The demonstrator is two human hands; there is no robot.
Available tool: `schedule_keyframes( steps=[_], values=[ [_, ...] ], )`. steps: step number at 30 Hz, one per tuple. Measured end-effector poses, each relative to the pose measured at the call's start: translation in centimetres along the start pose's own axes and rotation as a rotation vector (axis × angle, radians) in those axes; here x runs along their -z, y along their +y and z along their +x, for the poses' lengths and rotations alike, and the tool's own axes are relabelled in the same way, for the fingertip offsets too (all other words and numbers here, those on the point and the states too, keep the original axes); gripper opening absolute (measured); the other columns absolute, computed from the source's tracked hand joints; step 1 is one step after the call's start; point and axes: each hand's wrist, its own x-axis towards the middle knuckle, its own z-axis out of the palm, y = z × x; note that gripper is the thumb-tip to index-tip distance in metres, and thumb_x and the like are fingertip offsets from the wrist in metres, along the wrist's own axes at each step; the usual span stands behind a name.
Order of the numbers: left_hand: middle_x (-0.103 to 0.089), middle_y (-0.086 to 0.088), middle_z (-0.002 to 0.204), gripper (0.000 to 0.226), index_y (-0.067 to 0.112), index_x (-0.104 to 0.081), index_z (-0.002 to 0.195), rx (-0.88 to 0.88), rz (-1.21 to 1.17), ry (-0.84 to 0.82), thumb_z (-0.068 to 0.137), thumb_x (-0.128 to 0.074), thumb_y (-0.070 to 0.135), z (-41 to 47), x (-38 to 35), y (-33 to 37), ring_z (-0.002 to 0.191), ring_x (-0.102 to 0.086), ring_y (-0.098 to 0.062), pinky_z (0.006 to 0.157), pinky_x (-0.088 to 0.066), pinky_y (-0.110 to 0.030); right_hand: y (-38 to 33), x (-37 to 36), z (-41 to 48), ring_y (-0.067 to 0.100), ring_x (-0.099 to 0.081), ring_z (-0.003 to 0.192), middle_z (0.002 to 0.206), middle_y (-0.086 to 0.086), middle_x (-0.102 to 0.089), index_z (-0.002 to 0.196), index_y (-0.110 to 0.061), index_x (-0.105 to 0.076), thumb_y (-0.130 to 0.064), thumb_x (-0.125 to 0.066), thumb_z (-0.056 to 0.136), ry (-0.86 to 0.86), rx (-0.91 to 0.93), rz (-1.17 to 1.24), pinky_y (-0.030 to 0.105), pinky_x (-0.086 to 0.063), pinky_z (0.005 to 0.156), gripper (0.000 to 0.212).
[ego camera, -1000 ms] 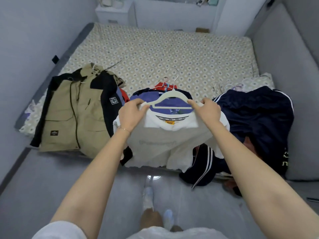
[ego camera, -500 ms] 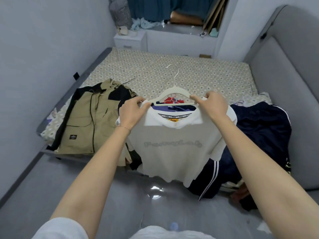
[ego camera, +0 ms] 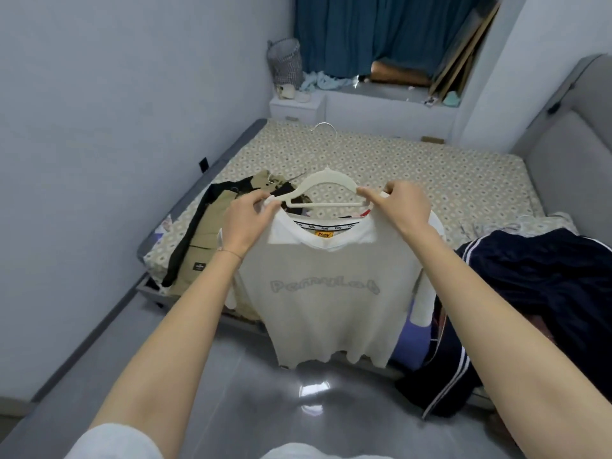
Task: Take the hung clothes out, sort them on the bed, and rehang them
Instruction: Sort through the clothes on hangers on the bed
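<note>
I hold a white T-shirt (ego camera: 326,293) with grey lettering up in front of me, above the foot of the bed (ego camera: 397,167). A cream hanger (ego camera: 326,188) with a metal hook sits in its neck. My left hand (ego camera: 250,218) pinches the shirt's left shoulder together with the hanger's left end. My right hand (ego camera: 399,205) pinches the right shoulder and the hanger's right end. The shirt hangs straight down, covering the clothes behind it.
A khaki and black jacket (ego camera: 212,233) lies on the bed's left edge. Dark navy striped clothes (ego camera: 536,293) are piled at the right. A grey headboard (ego camera: 569,154) runs along the right; a nightstand (ego camera: 296,109) and basket (ego camera: 286,61) stand beyond the bed.
Both hands lifted the shirt and hanger up off the pile on the bed, and the shirt now hangs free. My view tilted upward toward the far wall.
</note>
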Motion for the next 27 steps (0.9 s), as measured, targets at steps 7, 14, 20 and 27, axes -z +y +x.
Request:
schedule_keyframes(
  steps=[7,14,20,27],
  values=[
    [-0.062,0.014,0.080,0.024,0.025,-0.073,0.096,0.021,0.038,0.091,0.090,-0.064,0.047,0.7,6.3,-6.0,0.074,-0.053,-0.007,0.067,-0.039,-0.027,-7.4,-4.7,-0.6,0.030,-0.052,0.069,0.062,0.005,-0.052,0.062,-0.011,-0.052,-0.063,-0.059,0.085,-0.124,0.154,0.047,0.037,-0.029,0.055,0.057],
    [-0.072,0.003,0.096,0.047,0.024,-0.072,0.103,0.079,0.162,0.187,0.089,-0.047,0.061,3.5,9.1,-13.0,0.089,-0.057,-0.023,0.089,-0.042,-0.041,-13.2,-10.2,2.0,0.028,-0.054,0.067,0.062,0.003,-0.055,0.068,-0.009,-0.056,-0.059,-0.059,0.086,-0.223,0.265,0.110,0.036,-0.030,0.055,0.053],
    [-0.070,-0.001,0.098,0.024,0.021,-0.071,0.104,0.127,0.222,0.264,0.095,-0.059,0.041,8.2,8.4,-18.1,0.091,-0.057,-0.027,0.089,-0.040,-0.040,-17.2,-14.9,6.7,0.023,-0.049,0.065,0.059,-0.004,-0.048,0.061,-0.018,-0.043,-0.056,-0.060,0.088,-0.238,0.296,0.107,0.034,-0.024,0.049,0.050],
    [-0.070,-0.002,0.100,0.022,0.019,-0.071,0.103,0.124,0.276,0.271,0.094,-0.063,0.037,18.2,7.4,-22.5,0.093,-0.056,-0.028,0.086,-0.034,-0.034,-20.3,-20.5,15.8,0.025,-0.052,0.066,0.065,0.003,-0.055,0.071,-0.008,-0.052,-0.059,-0.059,0.087,-0.284,0.229,0.183,0.035,-0.029,0.053,0.054]
  ],
)
